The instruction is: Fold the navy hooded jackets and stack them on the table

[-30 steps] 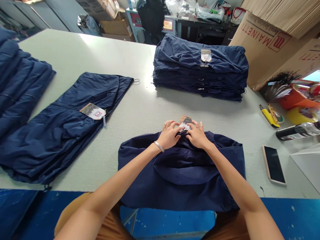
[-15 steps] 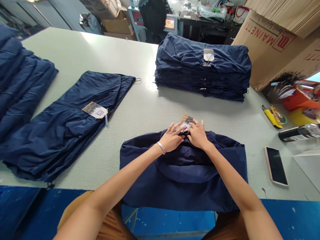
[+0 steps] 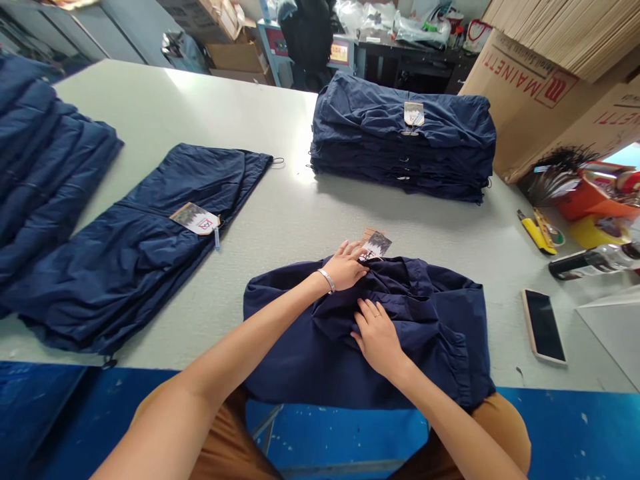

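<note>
A folded navy garment [image 3: 300,353] lies at the table's front edge, overhanging it toward my lap. My left hand [image 3: 344,267] rests on its upper edge, fingers bent at the fabric beside a cardboard hang tag [image 3: 377,245]. Lower down, my right hand [image 3: 377,330] lies on the bunched cloth with its fingers spread. An elastic cuff shows at the garment's right. To the left another navy garment [image 3: 150,193] lies flat with a white-and-grey tag [image 3: 196,219].
Folded navy garments are stacked [image 3: 400,143] at the back, and a puffy navy pile [image 3: 45,147] stands far left. On the right are a phone [image 3: 545,327], a dark bottle [image 3: 575,265], a yellow cutter [image 3: 536,233], an orange container [image 3: 585,200] and cartons [image 3: 525,100].
My right hand has left the tag and moved down onto the cloth. The garment's inner fabric has shifted, exposing the elastic cuff. My left hand remains near the tag.
</note>
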Available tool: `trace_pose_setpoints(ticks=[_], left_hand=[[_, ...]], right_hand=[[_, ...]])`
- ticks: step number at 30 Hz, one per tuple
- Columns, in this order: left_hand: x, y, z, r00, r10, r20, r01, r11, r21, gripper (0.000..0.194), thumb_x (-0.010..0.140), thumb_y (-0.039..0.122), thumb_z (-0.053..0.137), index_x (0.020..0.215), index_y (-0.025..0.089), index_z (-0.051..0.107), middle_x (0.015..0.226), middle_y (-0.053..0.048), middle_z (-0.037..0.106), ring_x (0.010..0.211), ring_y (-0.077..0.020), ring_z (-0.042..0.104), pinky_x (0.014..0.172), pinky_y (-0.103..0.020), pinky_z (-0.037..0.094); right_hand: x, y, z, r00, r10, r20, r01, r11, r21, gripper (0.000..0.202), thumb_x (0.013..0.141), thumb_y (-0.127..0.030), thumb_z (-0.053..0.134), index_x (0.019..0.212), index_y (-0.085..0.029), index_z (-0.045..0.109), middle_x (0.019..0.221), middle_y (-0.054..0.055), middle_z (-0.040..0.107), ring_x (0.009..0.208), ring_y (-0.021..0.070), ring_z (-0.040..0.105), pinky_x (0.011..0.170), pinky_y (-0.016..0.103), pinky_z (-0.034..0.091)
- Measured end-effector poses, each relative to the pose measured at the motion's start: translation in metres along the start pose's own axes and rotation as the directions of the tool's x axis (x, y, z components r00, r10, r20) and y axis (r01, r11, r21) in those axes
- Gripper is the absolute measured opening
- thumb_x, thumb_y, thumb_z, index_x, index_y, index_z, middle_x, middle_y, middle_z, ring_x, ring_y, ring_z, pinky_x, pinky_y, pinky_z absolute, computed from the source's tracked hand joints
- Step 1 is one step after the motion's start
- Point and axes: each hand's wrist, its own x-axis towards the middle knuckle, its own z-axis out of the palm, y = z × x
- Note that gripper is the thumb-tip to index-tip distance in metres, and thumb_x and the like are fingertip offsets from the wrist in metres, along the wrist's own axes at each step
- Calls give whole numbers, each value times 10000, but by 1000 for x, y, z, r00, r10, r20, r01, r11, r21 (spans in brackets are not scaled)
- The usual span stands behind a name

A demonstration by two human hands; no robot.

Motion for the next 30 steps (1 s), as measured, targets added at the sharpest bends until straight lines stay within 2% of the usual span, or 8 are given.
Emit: trace_pose_setpoints(ticks=[4,11,14,17,19,24,27,30], left_hand=[[0,0,-1,999,-14,40,12,1000,29,300,941,316,509,1067,289,781,1422,-62,538,1441,-320,290,1217,-560,148],[1,-5,-3,995,-33,89,30,999,38,331,967,342,471,1124,326,762,1424,-49,542,1454,-320,270,1220,-567,125],[0,-6,-1,995,-36,90,31,998,46,330,966,347,477,1139,327,756,1420,-53,545,1454,-321,271,1217,-567,131],[-1,-6,0,997,-33,75,30,999,36,322,963,350,486,1139,331,755,1429,-49,537,1445,-317,285,1215,-566,139],[-2,-6,1,997,-38,72,36,999,28,322,966,355,482,1134,333,756,1429,-48,536,1440,-317,290,1212,-569,150],[-4,-7,3,997,-31,66,29,999,27,344,975,351,455,1152,329,749,1426,-60,533,1437,-322,289,1205,-585,149],[-5,-9,4,998,-19,52,18,1000,20,339,972,353,460,1150,339,748,1417,-56,538,1426,-319,301,1200,-585,158],[-5,-11,6,999,-6,41,5,1000,18,330,971,359,468,1146,350,748,1414,-47,542,1418,-311,308,1199,-570,167]], right_hand=[[11,4,4,1000,17,-8,-17,1000,17,260,896,-53,508,1020,-144,719,1306,158,646,1198,253,585,1033,407,466],[-3,-14,1,994,-60,92,53,995,83,241,838,-2,524,885,-163,698,1071,110,703,931,215,616,868,333,514],[-7,-20,-6,990,-71,125,59,993,98,192,838,-35,567,894,-159,703,1076,110,709,950,220,625,878,337,511],[-7,-18,-23,996,-74,58,64,984,164,199,882,-226,636,1052,-145,702,1189,130,693,1085,253,615,959,380,492],[-7,-11,-36,998,-47,-46,55,978,199,338,916,-323,611,1186,-126,661,1268,143,663,1185,261,578,1033,402,453],[-5,27,-54,974,144,-177,-142,990,23,307,952,-200,486,1208,-147,647,1212,143,689,1226,300,546,1152,581,253],[-4,53,-52,969,174,-173,-185,981,-50,235,948,-192,493,1095,-177,676,1000,96,737,1019,275,626,1159,659,137],[-2,74,-45,935,207,-288,-209,978,25,203,977,-197,464,982,-200,667,878,28,732,816,186,628,1185,571,163]])
